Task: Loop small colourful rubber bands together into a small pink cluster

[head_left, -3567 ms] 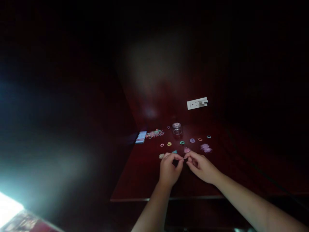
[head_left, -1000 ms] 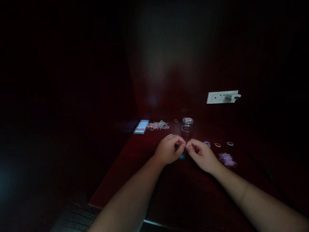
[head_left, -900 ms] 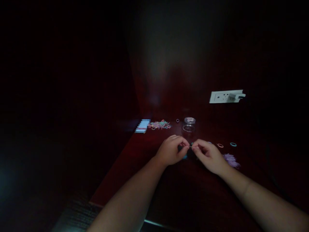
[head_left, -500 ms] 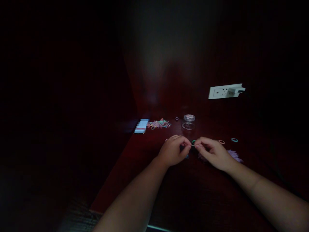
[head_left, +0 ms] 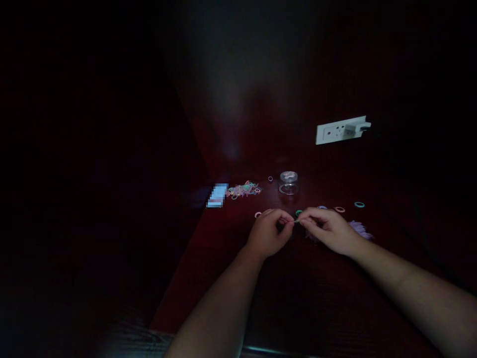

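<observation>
My left hand (head_left: 271, 232) and my right hand (head_left: 330, 229) meet over the table, thumb and forefinger pinched on each. Between the fingertips stretches a tiny pale band (head_left: 296, 221), mostly covered by the fingers. Just behind it lies a green hair tie (head_left: 298, 213). A pink hair tie (head_left: 258, 215) is beside my left knuckles. Past my right hand are a blue hair tie (head_left: 322, 207), an orange one (head_left: 339, 210) and a teal one (head_left: 359, 205). A heap of lilac pieces (head_left: 359, 230) shows partly behind my right wrist.
A clear lidded jar (head_left: 288, 184) stands behind the hands. Left of it are a dark ring-shaped hair tie (head_left: 270, 179), a pile of multicoloured hair ties (head_left: 244, 189) and a bright blurred-out rectangle (head_left: 217, 195). A wall socket (head_left: 342, 130) with a plug is at the right. The dark red table (head_left: 194, 278) ends at left.
The view has shifted slightly, so the jar and socket sit higher and further left. Both hands keep their pinch on the tiny band. More of the pink and blue hair ties shows.
</observation>
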Tool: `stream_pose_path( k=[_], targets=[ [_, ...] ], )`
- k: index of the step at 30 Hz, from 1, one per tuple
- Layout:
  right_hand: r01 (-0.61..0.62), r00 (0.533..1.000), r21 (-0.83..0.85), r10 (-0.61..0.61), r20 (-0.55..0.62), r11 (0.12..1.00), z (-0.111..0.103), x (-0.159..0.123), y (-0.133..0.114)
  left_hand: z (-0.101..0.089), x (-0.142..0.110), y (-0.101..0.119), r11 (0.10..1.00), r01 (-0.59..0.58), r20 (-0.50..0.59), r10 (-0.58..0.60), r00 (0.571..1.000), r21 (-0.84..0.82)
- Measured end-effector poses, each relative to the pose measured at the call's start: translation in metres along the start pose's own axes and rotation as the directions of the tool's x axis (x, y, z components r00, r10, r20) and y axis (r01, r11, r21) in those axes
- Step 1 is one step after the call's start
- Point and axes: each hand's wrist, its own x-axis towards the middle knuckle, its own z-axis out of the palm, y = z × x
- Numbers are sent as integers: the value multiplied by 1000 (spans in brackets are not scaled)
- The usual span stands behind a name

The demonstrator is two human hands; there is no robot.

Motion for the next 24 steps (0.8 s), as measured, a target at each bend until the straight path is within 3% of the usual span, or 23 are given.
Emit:
stream_pose_path(
  k=[5, 9, 15, 18, 24],
  targets=[
    [-13, 1000, -20, 13, -23, 1000, 1, 1, -1, -2, 2, 4, 998, -70, 24, 69, 997, 10],
    [7, 999, -49, -9, -44, 999, 0, 0, 1, -15, 2, 2, 995, -81, 18, 80, 997, 62],
    [20, 999, -68, -23, -43, 997, -3, 0, 8, -37, -1, -9, 994, 28, -126, -14, 992, 108],
    [37, 999, -48, -38, -28, 998, -1, 1, 8, -34, -1, -10, 996, 47, -127, -37, 991, 72],
    [149, 988, -106, -151, -11, 983, 5, -1, 1, -16, -6, 2, 1000, -9, -4, 9, 1000, -22]
  ],
)
